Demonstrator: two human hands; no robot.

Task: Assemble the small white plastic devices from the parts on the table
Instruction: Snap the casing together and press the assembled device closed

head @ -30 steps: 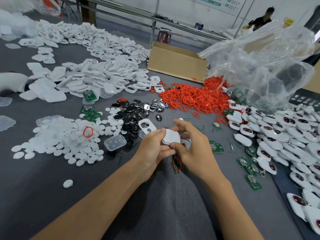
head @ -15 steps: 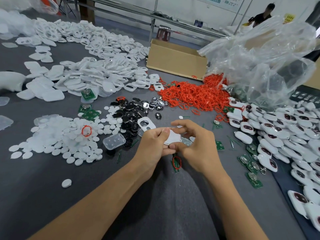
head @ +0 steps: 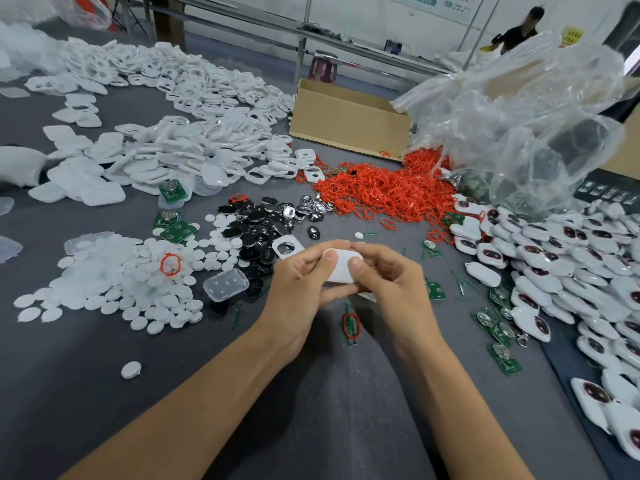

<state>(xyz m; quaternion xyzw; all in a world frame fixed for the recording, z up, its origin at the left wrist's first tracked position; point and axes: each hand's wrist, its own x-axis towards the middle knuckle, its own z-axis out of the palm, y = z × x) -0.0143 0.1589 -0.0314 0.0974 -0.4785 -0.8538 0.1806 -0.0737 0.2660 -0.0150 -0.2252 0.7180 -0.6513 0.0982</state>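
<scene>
Over the grey surface, just right of the black button pile, the left hand and right hand both pinch one white device shell. It looks light, stiff, smooth, likely slippery: best gripped by its edges, thumbs pressing its rounded white face.

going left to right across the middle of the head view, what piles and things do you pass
white discs pile → clear plastic tray → black and silver parts pile → left hand → white device pinched in both hands → right hand → green circuit boards → finished white devices pile
</scene>
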